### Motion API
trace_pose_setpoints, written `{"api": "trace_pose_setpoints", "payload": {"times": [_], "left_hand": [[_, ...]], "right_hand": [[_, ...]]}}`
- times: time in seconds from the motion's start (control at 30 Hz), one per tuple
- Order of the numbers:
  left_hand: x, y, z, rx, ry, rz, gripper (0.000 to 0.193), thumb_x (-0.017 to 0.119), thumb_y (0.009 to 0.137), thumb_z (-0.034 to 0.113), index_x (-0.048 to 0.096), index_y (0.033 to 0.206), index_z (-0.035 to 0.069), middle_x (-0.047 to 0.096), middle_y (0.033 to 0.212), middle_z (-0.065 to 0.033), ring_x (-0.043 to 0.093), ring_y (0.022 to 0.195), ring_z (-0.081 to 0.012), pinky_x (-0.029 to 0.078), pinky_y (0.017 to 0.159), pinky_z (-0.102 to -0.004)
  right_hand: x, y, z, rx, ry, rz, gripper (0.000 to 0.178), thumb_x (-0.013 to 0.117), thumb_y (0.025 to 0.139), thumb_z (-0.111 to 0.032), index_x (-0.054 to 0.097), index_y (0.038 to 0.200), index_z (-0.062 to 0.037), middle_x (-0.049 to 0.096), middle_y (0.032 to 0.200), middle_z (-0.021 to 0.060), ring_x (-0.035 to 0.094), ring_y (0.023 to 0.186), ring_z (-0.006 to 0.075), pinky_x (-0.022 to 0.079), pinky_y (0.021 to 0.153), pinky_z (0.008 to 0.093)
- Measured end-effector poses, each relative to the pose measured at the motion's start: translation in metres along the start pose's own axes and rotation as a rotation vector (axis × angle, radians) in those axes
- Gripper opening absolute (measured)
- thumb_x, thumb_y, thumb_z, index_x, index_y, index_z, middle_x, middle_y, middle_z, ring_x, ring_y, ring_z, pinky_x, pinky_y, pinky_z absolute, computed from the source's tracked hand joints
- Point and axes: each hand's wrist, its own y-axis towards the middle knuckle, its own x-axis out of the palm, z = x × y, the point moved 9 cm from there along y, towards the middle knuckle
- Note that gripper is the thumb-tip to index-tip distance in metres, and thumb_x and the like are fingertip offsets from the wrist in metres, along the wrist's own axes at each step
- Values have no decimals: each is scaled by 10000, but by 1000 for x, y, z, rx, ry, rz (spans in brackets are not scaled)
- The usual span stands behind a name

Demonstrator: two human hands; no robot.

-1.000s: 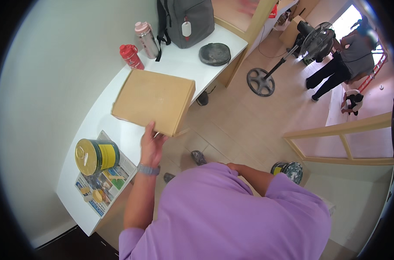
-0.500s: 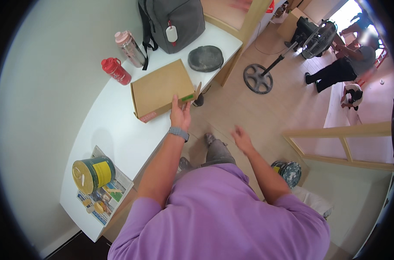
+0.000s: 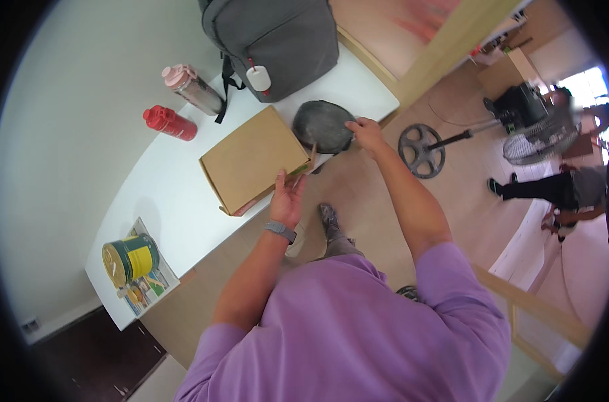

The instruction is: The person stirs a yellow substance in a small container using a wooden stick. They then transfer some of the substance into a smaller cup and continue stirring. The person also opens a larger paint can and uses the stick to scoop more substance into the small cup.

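A brown cardboard box (image 3: 254, 157) lies at the front edge of the white table, one small flap sticking out at its right corner. My left hand (image 3: 287, 201) grips the near edge of this box, its thumb against the side and its fingers partly hidden below. Beyond the box's right side is a dark grey rounded pouch (image 3: 322, 125), dusty on top. With thumb and fingers, my right hand (image 3: 366, 136) pinches the pouch's right rim. The pouch is tilted a little and reaches past the table edge.
On the white table (image 3: 177, 221) stand a grey backpack (image 3: 277, 47), a pink-lidded bottle (image 3: 196, 90), a red bottle (image 3: 170, 122) and a green-yellow paint can (image 3: 131, 260) on newspaper. A pedestal fan (image 3: 539, 137) and a person (image 3: 552, 191) are on the right.
My right hand has moved up and forward from over the floor and taken hold of the pouch. My left hand stays at the box. The whole view has turned.
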Motion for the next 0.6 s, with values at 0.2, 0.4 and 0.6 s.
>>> {"api": "trace_pose_setpoints", "payload": {"times": [0.2, 0.4, 0.6], "left_hand": [[14, 35, -27, -16, -35, 39, 303, 733, 1071, 269, 621, 1283, 84, 606, 1195, -36, 601, 1176, -181, 582, 1122, -443], [71, 38, -106, -97, 3, 72, 542, 763, 1050, 316, 522, 1466, 65, 532, 1421, -104, 570, 1265, -245, 567, 1133, -430], [112, 37, -161, -416, 366, -147, 708, 753, 1016, 543, 533, 1471, 46, 605, 1401, -87, 597, 1228, -216, 553, 1029, -393]], "right_hand": [[-69, -41, -127, -320, -49, -7, 314, 757, 967, -276, 621, 898, -1, 503, 712, 12, 470, 679, 117, 411, 634, 334], [-110, -68, -198, -448, 119, -93, 204, 724, 1014, -218, 650, 900, -65, 531, 789, -62, 459, 738, 57, 393, 662, 275], [-47, -69, -213, -276, 424, -387, 166, 732, 1023, -183, 653, 952, -55, 600, 876, -65, 519, 796, 35, 435, 735, 242]]}}
